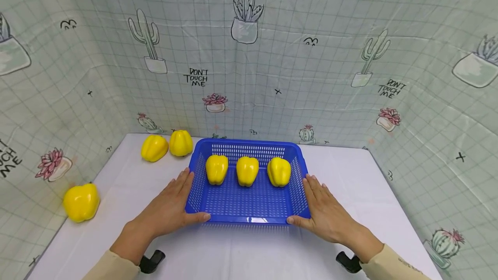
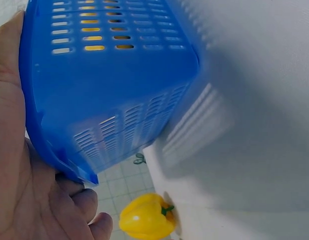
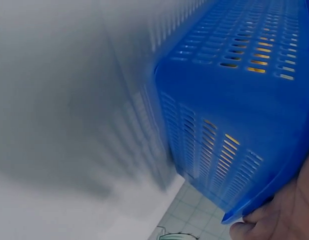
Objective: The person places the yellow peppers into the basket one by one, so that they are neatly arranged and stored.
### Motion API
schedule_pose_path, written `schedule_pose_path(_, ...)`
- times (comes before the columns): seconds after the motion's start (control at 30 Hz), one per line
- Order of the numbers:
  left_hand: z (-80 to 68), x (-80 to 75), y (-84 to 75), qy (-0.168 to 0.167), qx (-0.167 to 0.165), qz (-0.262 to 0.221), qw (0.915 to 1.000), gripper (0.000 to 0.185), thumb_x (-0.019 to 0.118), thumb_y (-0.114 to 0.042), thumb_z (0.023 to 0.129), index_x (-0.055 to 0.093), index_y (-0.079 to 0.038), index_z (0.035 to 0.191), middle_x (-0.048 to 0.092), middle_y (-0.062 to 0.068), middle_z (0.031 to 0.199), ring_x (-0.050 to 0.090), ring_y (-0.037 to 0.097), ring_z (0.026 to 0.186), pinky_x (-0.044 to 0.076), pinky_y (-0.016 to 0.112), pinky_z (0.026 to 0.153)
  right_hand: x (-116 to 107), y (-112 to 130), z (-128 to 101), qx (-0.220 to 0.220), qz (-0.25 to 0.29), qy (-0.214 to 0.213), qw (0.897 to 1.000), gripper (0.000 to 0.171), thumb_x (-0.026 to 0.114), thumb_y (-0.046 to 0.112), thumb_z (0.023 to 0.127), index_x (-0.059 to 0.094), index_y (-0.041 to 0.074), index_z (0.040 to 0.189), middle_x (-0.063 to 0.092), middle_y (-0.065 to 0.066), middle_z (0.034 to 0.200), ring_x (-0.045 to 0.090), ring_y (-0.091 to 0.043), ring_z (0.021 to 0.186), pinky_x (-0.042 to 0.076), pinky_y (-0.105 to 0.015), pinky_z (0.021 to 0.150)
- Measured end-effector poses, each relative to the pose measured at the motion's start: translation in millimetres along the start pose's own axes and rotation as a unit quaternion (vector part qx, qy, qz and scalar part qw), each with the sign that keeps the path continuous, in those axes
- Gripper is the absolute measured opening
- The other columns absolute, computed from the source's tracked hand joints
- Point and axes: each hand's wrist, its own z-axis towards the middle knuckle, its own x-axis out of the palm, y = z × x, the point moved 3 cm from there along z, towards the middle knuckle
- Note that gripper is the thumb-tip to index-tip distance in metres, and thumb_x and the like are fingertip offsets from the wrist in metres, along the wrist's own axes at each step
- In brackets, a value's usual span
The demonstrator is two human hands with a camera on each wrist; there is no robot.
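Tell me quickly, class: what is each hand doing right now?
Left hand: open, fingers straight, pressed flat against the left side of the blue basket.
Right hand: open, fingers straight, pressed flat against the basket's right side.

My left hand (image 1: 171, 206) and right hand (image 1: 323, 211) lie palm-inward, fingers straight and pointing forward, thumbs turned toward each other, forearms stretched forward in beige sleeves.

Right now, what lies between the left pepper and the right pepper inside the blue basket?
In the head view, a third yellow pepper stands between the left pepper and the right pepper, in a row inside the blue basket.
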Motion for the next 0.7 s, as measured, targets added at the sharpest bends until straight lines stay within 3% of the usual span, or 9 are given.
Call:
schedule_pose_path(0.17, -2.6, -1.5, -0.9, -0.011, 0.012, 0.018, 0.9997, 0.125, 0.068, -0.076, 0.087, 0.017, 0.006, 0.166, 0.011, 0.028, 0.174, 0.017, 0.046, 0.161, 0.016, 0.062, 0.13, 0, 0, 0, 0.014, 0.02, 0.009, 1.0, 0.118, 0.056, 0.078, 0.093, 0.019, -0.009, 0.164, 0.015, -0.031, 0.172, 0.019, -0.048, 0.16, 0.02, -0.066, 0.128)
schedule_pose_path(0.4, -9.1, -8.9, 8.3, -0.015, 0.036, 0.022, 0.999, 0.113, 0.068, -0.072, 0.09, 0.028, 0.002, 0.165, 0.021, 0.025, 0.173, 0.024, 0.046, 0.159, 0.025, 0.062, 0.128, -1, 2, 1, 0.017, 0.025, 0.011, 0.999, 0.119, 0.055, 0.08, 0.093, 0.019, -0.009, 0.164, 0.016, -0.032, 0.172, 0.019, -0.048, 0.16, 0.02, -0.066, 0.128)
schedule_pose_path(0.6, -22.2, -31.7, 34.2, -0.056, 0.042, 0.087, 0.9938, 0.09, 0.062, -0.067, 0.097, 0.046, -0.005, 0.159, 0.039, 0.021, 0.167, 0.039, 0.047, 0.152, 0.035, 0.065, 0.122, -1, 3, 1, 0.02, 0.025, 0.009, 0.999, 0.119, 0.056, 0.079, 0.093, 0.019, -0.008, 0.164, 0.015, -0.031, 0.172, 0.017, -0.048, 0.161, 0.02, -0.065, 0.129)
schedule_pose_path(0.7, -31.2, -48.8, 55.9, -0.07, 0.021, 0.147, 0.9865, 0.082, 0.067, -0.06, 0.097, 0.052, -0.004, 0.154, 0.046, 0.025, 0.161, 0.044, 0.05, 0.147, 0.038, 0.067, 0.119, 0, 3, 1, 0.02, 0.026, 0.011, 0.999, 0.119, 0.055, 0.079, 0.093, 0.018, -0.008, 0.165, 0.015, -0.031, 0.172, 0.017, -0.048, 0.161, 0.02, -0.064, 0.129)
